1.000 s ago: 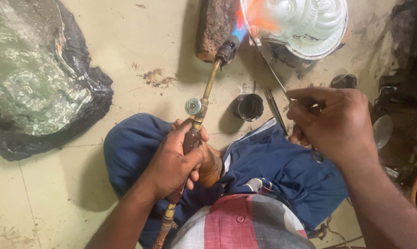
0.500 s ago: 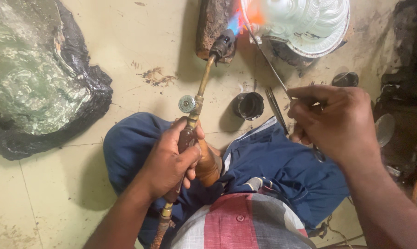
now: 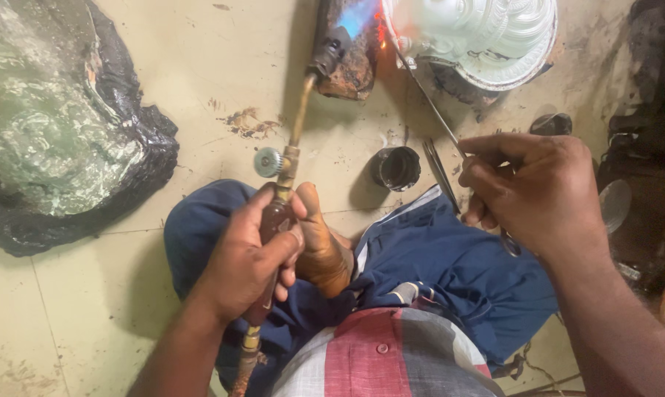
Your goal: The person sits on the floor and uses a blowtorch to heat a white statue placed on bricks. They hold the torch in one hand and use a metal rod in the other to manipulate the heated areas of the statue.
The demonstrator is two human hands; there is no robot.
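Nearing silver piece [image 3: 487, 37], flame [image 3: 358, 15] (bluer now); hands [image 3: 248, 261] steady.

Torch [image 3: 292, 154]: brass tube, dark nozzle, blue flame lit, pointing up at the silver piece.
Rod [image 3: 428, 103]: thin metal, slanted, its tip beside the flame.

Silver ornate piece [image 3: 487, 33], upper right: top cut by frame edge. Torch [image 3: 288, 158] handle buried in my left hand [image 3: 248, 265]; hose leaves bottom edge. Thin rod [image 3: 428, 99]: rear end hidden in my right hand [image 3: 531, 191]. Far right edge: dark clutter, can't identify.
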